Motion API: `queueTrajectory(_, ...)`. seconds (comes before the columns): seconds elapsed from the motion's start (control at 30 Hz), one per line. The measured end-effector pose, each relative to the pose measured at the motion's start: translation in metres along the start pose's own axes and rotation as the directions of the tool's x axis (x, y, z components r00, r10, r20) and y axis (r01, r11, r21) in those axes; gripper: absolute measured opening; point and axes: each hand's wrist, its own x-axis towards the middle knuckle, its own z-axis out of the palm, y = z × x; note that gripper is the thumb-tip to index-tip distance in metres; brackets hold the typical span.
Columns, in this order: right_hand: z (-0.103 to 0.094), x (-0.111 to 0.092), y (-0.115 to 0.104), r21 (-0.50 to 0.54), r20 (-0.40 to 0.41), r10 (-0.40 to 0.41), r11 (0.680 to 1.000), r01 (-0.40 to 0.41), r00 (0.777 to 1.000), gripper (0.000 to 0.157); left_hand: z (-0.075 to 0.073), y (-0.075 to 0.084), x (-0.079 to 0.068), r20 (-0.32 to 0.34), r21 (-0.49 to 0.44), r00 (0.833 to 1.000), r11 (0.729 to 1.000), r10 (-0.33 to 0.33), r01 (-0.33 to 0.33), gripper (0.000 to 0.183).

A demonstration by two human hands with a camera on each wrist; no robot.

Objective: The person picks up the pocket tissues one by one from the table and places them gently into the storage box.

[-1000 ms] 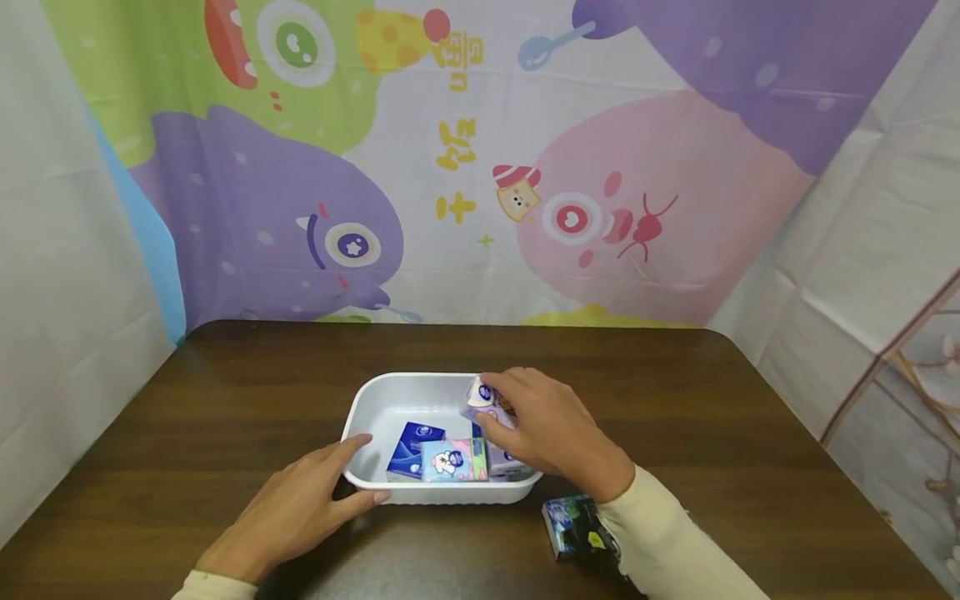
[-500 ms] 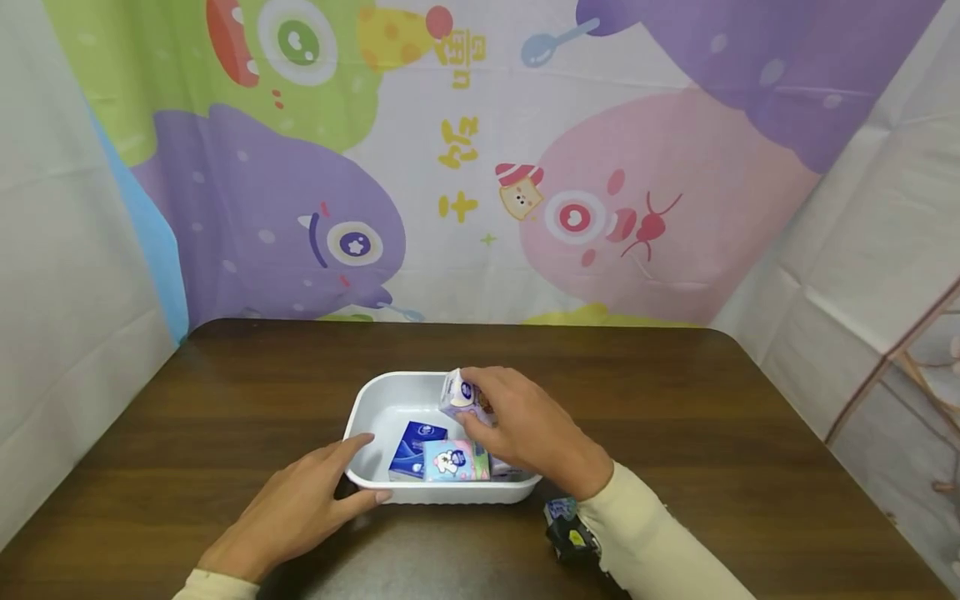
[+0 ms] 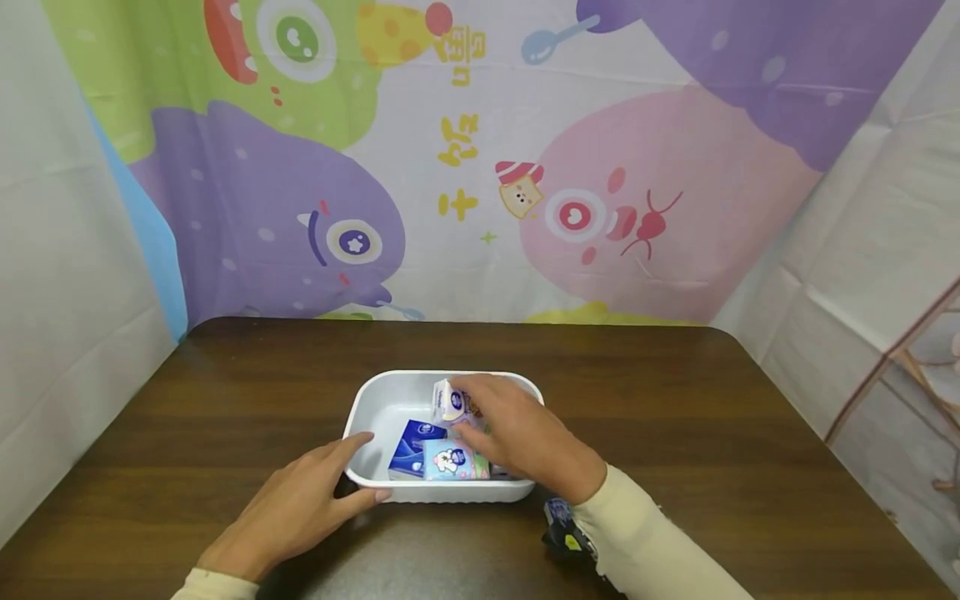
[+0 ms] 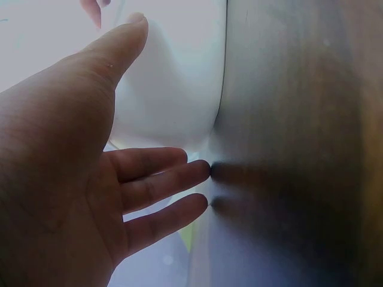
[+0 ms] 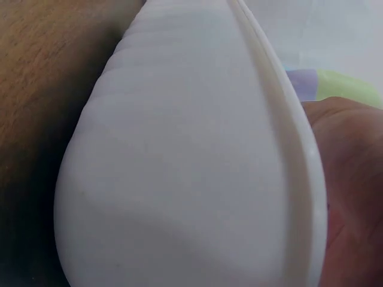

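A white plastic basin point(image 3: 457, 493) stands on the table. My right hand point(image 3: 521, 437) is over its right half and grips a lilac-and-white tissue pack point(image 3: 447, 402) between thumb and fingers. Beneath lie a dark blue tissue pack point(image 3: 407, 451) and a light blue and pink tissue pack point(image 3: 450, 461); part of another pack shows under my right hand. My left hand point(image 3: 288, 512) is at the basin's left front corner. In the left wrist view its thumb is by the basin wall point(image 4: 173, 78), fingers nearly straight. The right wrist view shows mostly the basin's outer side point(image 5: 179, 155).
A black tissue pack point(image 3: 562, 533) lies on the brown table point(image 3: 247, 400) to the right of the basin, partly hidden by my right sleeve point(image 3: 652, 533). A cartoon-printed cloth point(image 3: 465, 275) hangs behind the table, with pale cloths at both sides.
My right hand has carried the lilac-and-white tissue pack leftward, then lower in the basin. My left hand has stayed at the corner. The right sleeve now covers more of the black pack.
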Motion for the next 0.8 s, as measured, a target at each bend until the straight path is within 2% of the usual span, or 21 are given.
queueTrajectory(0.4, 0.0027, -0.0019, -0.0005, -0.046, 0.051, 0.032, 0.999, -0.029, 0.998, 0.044, -0.0001, 0.0013, 0.0003, -0.005, -0.001, 1.0, 1.0, -0.003, 0.003, 0.086)
queueTrajectory(0.8, 0.0064, -0.0032, -0.0003, -0.091, 0.07, 0.024, 0.996, -0.018, 0.997, 0.041, -0.0005, 0.0007, -0.0006, -0.005, 0.001, 1.0, 1.0, 0.004, -0.004, 0.086)
